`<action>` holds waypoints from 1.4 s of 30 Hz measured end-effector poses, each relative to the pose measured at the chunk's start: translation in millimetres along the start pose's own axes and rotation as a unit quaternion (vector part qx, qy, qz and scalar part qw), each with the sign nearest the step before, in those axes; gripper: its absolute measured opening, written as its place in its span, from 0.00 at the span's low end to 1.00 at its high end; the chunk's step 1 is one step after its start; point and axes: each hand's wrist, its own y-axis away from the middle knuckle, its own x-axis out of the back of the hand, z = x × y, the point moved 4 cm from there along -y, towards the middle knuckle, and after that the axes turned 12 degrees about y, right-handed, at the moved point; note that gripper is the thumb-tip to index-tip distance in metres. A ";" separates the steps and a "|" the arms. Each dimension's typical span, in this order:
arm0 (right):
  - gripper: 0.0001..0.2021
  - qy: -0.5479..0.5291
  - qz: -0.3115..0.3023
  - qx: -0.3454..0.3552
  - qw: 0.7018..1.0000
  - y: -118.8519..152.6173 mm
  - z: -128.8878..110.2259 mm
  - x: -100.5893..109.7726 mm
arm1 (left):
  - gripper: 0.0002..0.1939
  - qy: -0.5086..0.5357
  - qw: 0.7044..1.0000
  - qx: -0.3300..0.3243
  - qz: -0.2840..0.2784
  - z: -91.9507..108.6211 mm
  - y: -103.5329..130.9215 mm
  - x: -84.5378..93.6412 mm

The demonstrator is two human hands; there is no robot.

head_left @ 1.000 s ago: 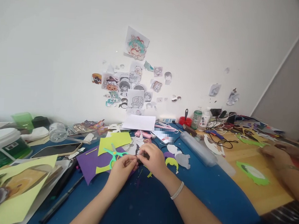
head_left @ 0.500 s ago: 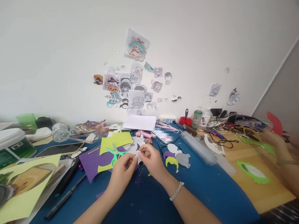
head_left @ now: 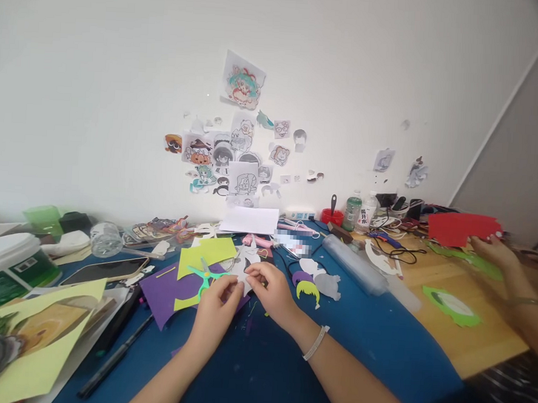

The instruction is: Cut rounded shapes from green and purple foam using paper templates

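Note:
In the middle of the blue table my left hand (head_left: pixel 220 302) and my right hand (head_left: pixel 270 293) meet fingertip to fingertip. Both are closed in a pinch on a small white-grey paper piece (head_left: pixel 248 260) with a dark mark; my fingers hide much of it. Turquoise-green scissors (head_left: pixel 206 275) lie just beyond my left hand, on purple paper (head_left: pixel 158 292) and yellow-green paper (head_left: pixel 209 252). To the right of my right hand lie a yellow-green cutout (head_left: pixel 308 293) shaped like hair and grey paper cutouts (head_left: pixel 328 284).
A rolled clear plastic sheet (head_left: pixel 354 264) lies right of the cutouts. At left are a white-lidded tub (head_left: pixel 10 265), a phone (head_left: pixel 110 271) and a black pen (head_left: pixel 113 359). Another person's hand (head_left: pixel 494 252) holds red paper (head_left: pixel 463 228) over the wooden tabletop (head_left: pixel 487 355).
My hands stay nearly in place, still pinching the paper. The other person's red paper has swung left and now shows broad side on. The view has shifted slightly.

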 end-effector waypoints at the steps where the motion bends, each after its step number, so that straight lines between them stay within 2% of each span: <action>1: 0.05 0.016 0.009 0.007 1.000 0.4 -0.3 0.2 | 0.13 -0.005 1.000 0.002 -0.002 0.6 0.0 -0.3; 4: 0.06 0.097 0.037 0.072 0.992 1.5 -5.7 1.6 | 0.13 -0.027 1.000 -0.007 -0.006 4.6 -0.2 -0.5; 7: 0.09 0.150 0.039 0.132 0.979 2.3 -11.4 1.6 | 0.13 -0.070 0.997 -0.036 -0.021 8.8 -0.1 -2.0; 18: 0.14 0.189 -0.017 0.194 0.962 4.3 -17.2 0.8 | 0.12 -0.150 0.979 -0.130 -0.037 8.7 2.4 -4.4; 31: 0.11 0.139 -0.023 0.196 0.970 2.8 -14.4 0.9 | 0.13 -0.138 0.980 -0.130 -0.065 7.8 0.9 -3.2; 37: 0.11 0.093 -0.023 0.147 0.984 1.1 -10.4 3.5 | 0.13 -0.133 0.983 -0.112 -0.059 8.3 -2.9 -2.9; 42: 0.06 0.066 -0.017 0.112 0.991 1.1 -7.4 2.9 | 0.13 -0.126 0.984 -0.111 -0.065 9.2 -3.7 -2.1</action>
